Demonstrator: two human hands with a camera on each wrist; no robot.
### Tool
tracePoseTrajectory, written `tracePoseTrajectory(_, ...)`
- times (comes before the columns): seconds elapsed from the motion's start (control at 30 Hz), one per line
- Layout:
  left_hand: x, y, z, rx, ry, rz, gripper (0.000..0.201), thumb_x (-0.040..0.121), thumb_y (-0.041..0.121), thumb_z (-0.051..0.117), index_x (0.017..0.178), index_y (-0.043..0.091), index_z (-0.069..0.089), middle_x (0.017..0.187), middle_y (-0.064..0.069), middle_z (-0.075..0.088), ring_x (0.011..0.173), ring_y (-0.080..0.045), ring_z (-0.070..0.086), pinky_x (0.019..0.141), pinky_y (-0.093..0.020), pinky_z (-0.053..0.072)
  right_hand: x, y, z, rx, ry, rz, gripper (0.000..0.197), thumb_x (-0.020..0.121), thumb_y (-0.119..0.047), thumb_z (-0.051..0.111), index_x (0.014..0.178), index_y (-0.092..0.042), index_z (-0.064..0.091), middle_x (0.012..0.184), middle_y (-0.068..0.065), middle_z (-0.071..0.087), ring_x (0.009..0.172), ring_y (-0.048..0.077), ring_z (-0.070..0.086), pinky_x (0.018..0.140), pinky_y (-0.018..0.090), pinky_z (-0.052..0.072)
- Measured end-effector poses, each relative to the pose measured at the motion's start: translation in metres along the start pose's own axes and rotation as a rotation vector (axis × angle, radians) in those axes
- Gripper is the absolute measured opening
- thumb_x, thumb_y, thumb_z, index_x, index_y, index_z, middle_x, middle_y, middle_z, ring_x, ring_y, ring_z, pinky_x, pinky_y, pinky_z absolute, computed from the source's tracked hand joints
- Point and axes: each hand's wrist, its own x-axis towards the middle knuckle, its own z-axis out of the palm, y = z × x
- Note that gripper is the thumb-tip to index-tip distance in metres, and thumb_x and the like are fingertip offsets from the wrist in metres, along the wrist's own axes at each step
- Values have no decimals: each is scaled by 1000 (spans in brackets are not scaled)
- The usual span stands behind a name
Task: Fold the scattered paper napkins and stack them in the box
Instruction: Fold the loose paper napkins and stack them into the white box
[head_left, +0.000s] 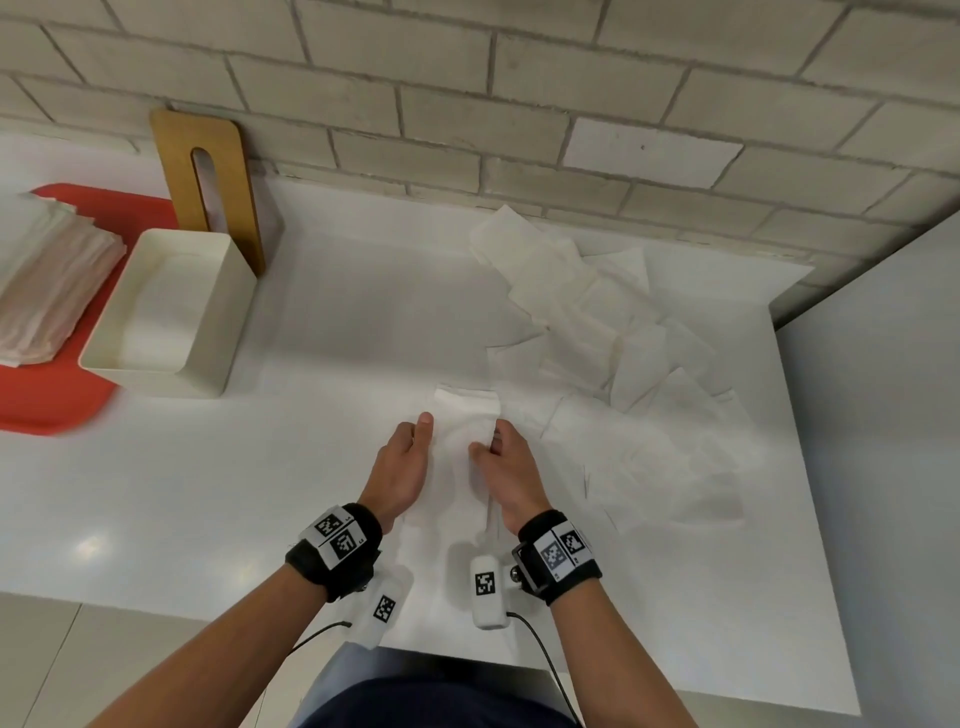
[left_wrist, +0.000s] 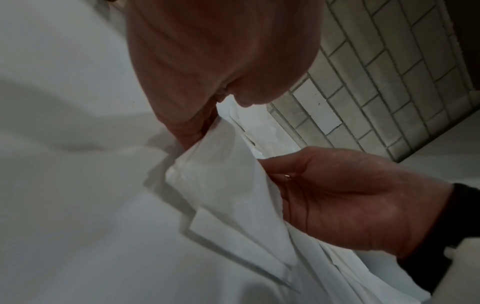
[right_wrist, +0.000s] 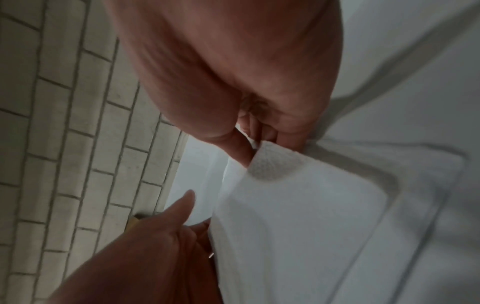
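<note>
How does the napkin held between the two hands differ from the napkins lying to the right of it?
The held napkin is gripped by the left hand and right hand, part-folded and narrow. The loose napkins lie flat, untouched, overlapping in a scattered spread. Both are white paper on the counter, outside the box.

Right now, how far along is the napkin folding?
Early. The box shows a few white napkins inside at most. Both the left hand and right hand hold one napkin mid-fold. A scattered pile remains unfolded on the counter.
</note>
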Motion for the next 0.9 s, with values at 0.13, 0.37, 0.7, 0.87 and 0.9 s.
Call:
tracePoseTrajectory(0.13, 4, -5, 2, 128, -29, 78, 30, 110, 41, 53, 113, 11, 52, 101, -11, 67, 85, -26, 61, 70, -38, 49, -6, -10, -3, -144, 30, -15, 21, 102, -19, 62, 122, -23, 61, 110, -4, 71, 106, 21, 69, 97, 37, 58)
tracePoseTrajectory(0.37, -13, 28, -21, 703, -92, 648, 13, 112, 29, 49, 118, 22, 41, 89, -1, 68, 70, -37, 61, 63, -43, 52, -30, -59, -39, -842, 20, -793, 97, 87, -16, 77, 164, -45, 26, 174, -5, 14, 165, 27, 5, 130, 45, 18)
tracePoseTrajectory(0.7, -20, 30, -83, 704, 195, 798, 14, 107, 38, 62, 113, 27, 70, 105, 10, 73, 89, -25, 70, 70, -36, 53, -10, -38, -51, -314, 126, -684, 8, 97, -29, 79, 102, -30, 73, 83, -10, 71, 79, 12, 66, 73, 30, 54)
tracePoseTrajectory(0.87, -19, 5, -79, 188, 331, 670, 16, 94, 21, 82, 106, 21, 73, 103, 12, 74, 95, -2, 67, 83, -11, 47, -16, -23, -23, -160, 139, -611, 31, 99, -17, 73, 118, -39, 62, 99, -12, 70, 88, 10, 65, 84, 32, 54)
tracePoseTrajectory(0.9, -13, -3, -75, 151, 307, 605, 19, 93, 19, 83, 107, 24, 71, 103, 12, 74, 95, -2, 67, 83, -15, 49, -12, -19, -18, -165, 141, -597, 38, 97, -11, 71, 123, -37, 59, 101, -16, 68, 88, 5, 63, 83, 30, 51)
